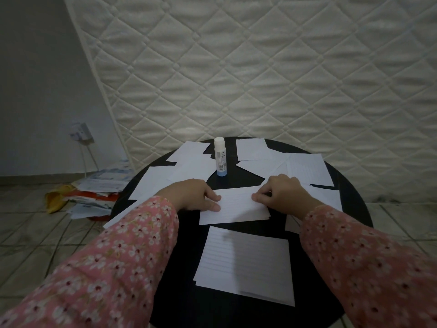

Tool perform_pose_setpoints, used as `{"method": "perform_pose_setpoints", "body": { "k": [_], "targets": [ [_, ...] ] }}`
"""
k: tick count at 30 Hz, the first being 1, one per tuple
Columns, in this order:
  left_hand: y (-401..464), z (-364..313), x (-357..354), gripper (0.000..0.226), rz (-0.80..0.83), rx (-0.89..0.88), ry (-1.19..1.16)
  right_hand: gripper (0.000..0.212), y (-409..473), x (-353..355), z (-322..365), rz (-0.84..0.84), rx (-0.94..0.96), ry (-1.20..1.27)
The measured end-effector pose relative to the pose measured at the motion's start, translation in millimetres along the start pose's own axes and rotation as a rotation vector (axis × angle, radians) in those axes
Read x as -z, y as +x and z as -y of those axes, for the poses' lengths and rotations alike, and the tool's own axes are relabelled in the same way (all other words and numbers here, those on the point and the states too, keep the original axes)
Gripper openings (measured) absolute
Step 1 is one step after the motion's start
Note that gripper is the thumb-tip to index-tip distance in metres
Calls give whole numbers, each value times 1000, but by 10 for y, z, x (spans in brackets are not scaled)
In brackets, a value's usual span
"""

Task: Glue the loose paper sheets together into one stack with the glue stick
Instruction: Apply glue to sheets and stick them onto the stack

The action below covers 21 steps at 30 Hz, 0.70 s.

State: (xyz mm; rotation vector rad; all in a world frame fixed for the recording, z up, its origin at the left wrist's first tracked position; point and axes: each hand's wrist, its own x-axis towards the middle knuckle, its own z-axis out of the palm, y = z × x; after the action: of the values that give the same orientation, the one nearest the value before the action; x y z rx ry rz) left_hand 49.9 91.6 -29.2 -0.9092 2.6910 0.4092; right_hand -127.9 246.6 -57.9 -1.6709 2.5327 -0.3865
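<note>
Head view, writing: the glue stick (220, 157) carries a printed label with a barcode-like block low on its side, but the print is too small and dim to read; the paper sheets show only faint ruled lines.
Glue stick: stands upright with its white cap on and a blue base, on the round black table (350, 204), at the far middle between loose sheets to either side.
Held sheet: a lined sheet (235, 205) lies flat at the table's middle, just nearer than the glue stick; a second edge shows along its near right side, so there may be more than one layer, though I cannot tell how many.
Left hand (192, 195): fingers curled, thumb and fingertips resting on the sheet's left edge.
Right hand (282, 194): fingers bent, fingertips pinching or pressing the sheet's right edge; which one is not clear.
Near stack (246, 263): lined sheets lying nearer the person, edges slightly offset at the bottom.
Loose sheets (307, 169): scattered and overlapping around the far and side parts of the table, some partly hidden by the pink floral sleeves (132, 252).
Cut off: both arms run out of the bottom of the frame.
Hard to make out: a pile of papers (99, 190) on the tiled floor at left, its print illegible.
Behind: a quilted mattress (260, 67) leans against the wall.
</note>
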Motion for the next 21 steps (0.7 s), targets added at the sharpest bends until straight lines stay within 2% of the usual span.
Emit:
{"method": "perform_pose_setpoints", "body": {
  "k": [3,7,13,16,21],
  "targets": [
    [13,62,-58,42,-84,-32,-18,29,58,-47,-40,-37,16,-31],
    [-14,189,-85,55,-115,42,8,24,57,-34,-113,-1,-2,-12],
    [-35,206,-66,63,-45,64,127,41,1,38,-119,147,11,-280],
    [-61,192,-34,70,-26,63,128,50,11,85,-105,224,11,-337],
    [-85,180,-23,73,-31,16,111,78,-2,104,-116,287,-25,-355]
  ]
}}
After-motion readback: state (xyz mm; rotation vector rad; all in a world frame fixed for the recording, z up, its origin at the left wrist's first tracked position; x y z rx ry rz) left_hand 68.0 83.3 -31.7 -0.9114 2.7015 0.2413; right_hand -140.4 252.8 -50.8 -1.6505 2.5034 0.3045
